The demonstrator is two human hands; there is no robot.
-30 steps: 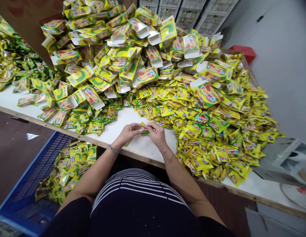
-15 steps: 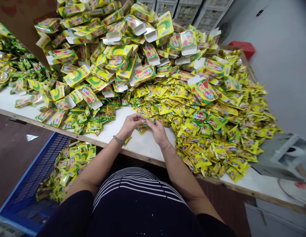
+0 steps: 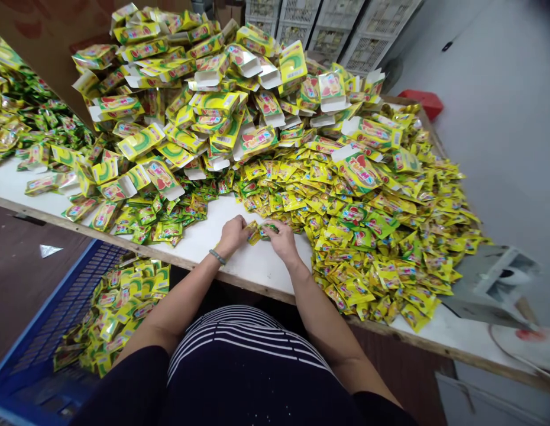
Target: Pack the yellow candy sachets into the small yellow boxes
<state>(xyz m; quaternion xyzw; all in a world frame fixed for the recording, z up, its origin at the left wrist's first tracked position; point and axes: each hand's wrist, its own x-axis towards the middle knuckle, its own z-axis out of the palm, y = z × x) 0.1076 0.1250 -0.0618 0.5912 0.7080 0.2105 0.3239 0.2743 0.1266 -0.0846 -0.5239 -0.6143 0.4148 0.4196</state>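
My left hand (image 3: 233, 235) is closed at the front of the white table, with a small yellow candy packet (image 3: 252, 233) sticking out from its fingers. Just to its right, my right hand (image 3: 282, 239) pinches a green candy packet (image 3: 268, 229) between thumb and fingers. The two packets are side by side, close together or touching. To the right of my hands spreads a big heap of yellow packets (image 3: 385, 272) with a few green ones among them. A smaller pile of green packets (image 3: 168, 222) lies to the left.
Open-ended small printed boxes (image 3: 213, 124) are stacked high at the back. A blue crate (image 3: 39, 337) holding filled boxes stands below on the left. A grey tape dispenser (image 3: 497, 290) sits at the right. White crates (image 3: 328, 41) and a red object (image 3: 421, 103) are farther back.
My hands were together at the fingertips and have moved apart a little and nearer the table edge. A yellow packet now shows by the left hand, a green one by the right.
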